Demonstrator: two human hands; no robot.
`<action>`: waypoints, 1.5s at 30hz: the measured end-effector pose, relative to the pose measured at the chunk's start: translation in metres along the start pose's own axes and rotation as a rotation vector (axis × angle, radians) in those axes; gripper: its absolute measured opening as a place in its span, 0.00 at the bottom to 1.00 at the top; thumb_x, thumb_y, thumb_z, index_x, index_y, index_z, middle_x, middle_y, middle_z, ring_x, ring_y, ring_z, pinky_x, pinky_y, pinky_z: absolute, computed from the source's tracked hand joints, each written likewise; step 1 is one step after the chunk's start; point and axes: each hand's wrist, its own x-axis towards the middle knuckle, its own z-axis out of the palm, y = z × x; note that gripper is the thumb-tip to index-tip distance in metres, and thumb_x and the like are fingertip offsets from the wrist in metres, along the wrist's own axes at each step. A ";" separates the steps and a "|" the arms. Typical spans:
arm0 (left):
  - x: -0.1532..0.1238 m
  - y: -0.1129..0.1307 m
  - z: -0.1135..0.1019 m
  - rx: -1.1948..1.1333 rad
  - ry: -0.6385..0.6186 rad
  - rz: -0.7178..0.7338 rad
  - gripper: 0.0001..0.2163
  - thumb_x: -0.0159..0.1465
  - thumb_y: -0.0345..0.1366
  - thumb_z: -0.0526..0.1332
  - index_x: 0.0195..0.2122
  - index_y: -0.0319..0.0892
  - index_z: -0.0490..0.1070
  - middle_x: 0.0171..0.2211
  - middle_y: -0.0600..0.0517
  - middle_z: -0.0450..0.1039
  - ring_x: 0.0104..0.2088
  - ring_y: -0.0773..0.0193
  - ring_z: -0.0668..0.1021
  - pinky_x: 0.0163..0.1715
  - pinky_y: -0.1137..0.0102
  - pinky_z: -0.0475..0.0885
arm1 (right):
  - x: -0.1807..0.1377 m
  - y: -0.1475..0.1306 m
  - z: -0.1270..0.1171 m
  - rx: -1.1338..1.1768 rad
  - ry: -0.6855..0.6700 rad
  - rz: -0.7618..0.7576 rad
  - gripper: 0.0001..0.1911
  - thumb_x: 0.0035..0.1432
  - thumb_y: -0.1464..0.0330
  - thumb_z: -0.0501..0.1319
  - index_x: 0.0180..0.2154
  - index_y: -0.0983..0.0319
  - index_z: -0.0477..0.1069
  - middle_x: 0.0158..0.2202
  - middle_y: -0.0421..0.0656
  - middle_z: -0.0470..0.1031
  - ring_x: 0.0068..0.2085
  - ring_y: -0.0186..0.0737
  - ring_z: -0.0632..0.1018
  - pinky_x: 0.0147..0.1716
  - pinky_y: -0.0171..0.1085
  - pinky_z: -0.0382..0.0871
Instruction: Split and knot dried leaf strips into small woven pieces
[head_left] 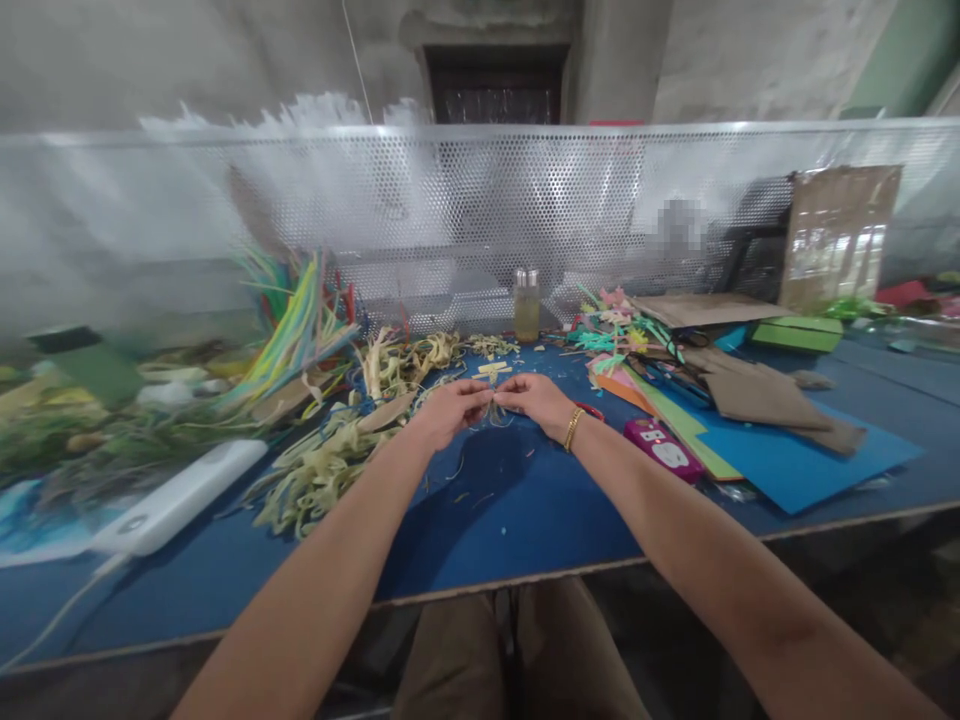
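Note:
My left hand point(452, 410) and my right hand point(538, 402) meet over the blue table, fingertips pinched close together. Between them is a small piece of pale straw strips point(493, 371), whose yellowish ends stick out beyond the fingers. Thin loose strands hang below the fingertips; the exact grip is too small to make out. A gold bracelet point(574, 428) circles my right wrist. Beside my left hand lies a heap of curled pale strips point(319, 480). Red scissor handles point(592, 411), partly hidden, show behind my right wrist.
A white power strip point(184, 495) with a cable lies left, near colourful strips point(292, 330). At the back stands a glass jar point(526, 308) before a perforated metal panel point(540, 190). To the right are a purple box point(663, 449), blue paper point(795, 470) and brown cardboard point(765, 397).

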 end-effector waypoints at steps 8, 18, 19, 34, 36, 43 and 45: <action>-0.007 0.011 -0.003 0.041 -0.068 -0.071 0.15 0.45 0.30 0.70 0.34 0.38 0.71 0.22 0.55 0.70 0.23 0.72 0.72 0.25 0.74 0.64 | 0.003 0.000 -0.006 0.136 -0.053 0.130 0.08 0.41 0.69 0.66 0.24 0.65 0.68 0.17 0.35 0.65 0.19 0.26 0.62 0.21 0.31 0.54; -0.008 0.011 -0.002 0.070 -0.101 -0.072 0.15 0.43 0.27 0.70 0.31 0.39 0.68 0.22 0.57 0.69 0.22 0.73 0.71 0.24 0.75 0.63 | -0.001 0.000 -0.003 0.133 -0.117 0.173 0.14 0.43 0.63 0.69 0.27 0.64 0.68 0.20 0.36 0.67 0.22 0.27 0.65 0.22 0.31 0.55; -0.008 0.010 -0.002 0.087 -0.108 -0.072 0.15 0.43 0.27 0.70 0.31 0.40 0.68 0.22 0.57 0.69 0.21 0.73 0.70 0.24 0.75 0.63 | -0.002 0.000 -0.002 0.113 -0.109 0.161 0.14 0.42 0.63 0.69 0.27 0.64 0.68 0.20 0.36 0.67 0.22 0.27 0.65 0.21 0.31 0.54; -0.009 0.016 -0.009 0.167 -0.115 -0.090 0.16 0.44 0.32 0.71 0.35 0.39 0.71 0.25 0.54 0.70 0.26 0.71 0.71 0.28 0.73 0.63 | 0.001 0.004 -0.007 0.082 -0.175 0.155 0.15 0.42 0.61 0.67 0.22 0.63 0.64 0.17 0.33 0.62 0.19 0.26 0.61 0.21 0.32 0.53; -0.008 0.014 -0.008 0.201 -0.116 -0.087 0.15 0.45 0.35 0.70 0.34 0.40 0.72 0.25 0.54 0.70 0.26 0.70 0.71 0.28 0.73 0.62 | 0.002 0.005 -0.005 0.046 -0.134 0.131 0.14 0.43 0.62 0.67 0.22 0.63 0.65 0.17 0.34 0.63 0.19 0.26 0.61 0.21 0.31 0.53; -0.004 0.009 -0.009 0.306 -0.082 -0.051 0.10 0.47 0.41 0.67 0.25 0.41 0.72 0.22 0.55 0.68 0.23 0.71 0.68 0.24 0.73 0.59 | 0.001 0.004 -0.003 0.034 -0.120 0.121 0.10 0.43 0.65 0.66 0.22 0.63 0.68 0.17 0.35 0.66 0.19 0.27 0.63 0.21 0.30 0.57; -0.004 0.010 -0.009 0.319 -0.059 -0.047 0.09 0.47 0.40 0.67 0.26 0.42 0.72 0.22 0.55 0.68 0.23 0.71 0.68 0.23 0.73 0.59 | 0.001 0.003 -0.004 0.035 -0.141 0.135 0.09 0.43 0.65 0.67 0.22 0.63 0.70 0.17 0.36 0.67 0.20 0.27 0.64 0.21 0.30 0.58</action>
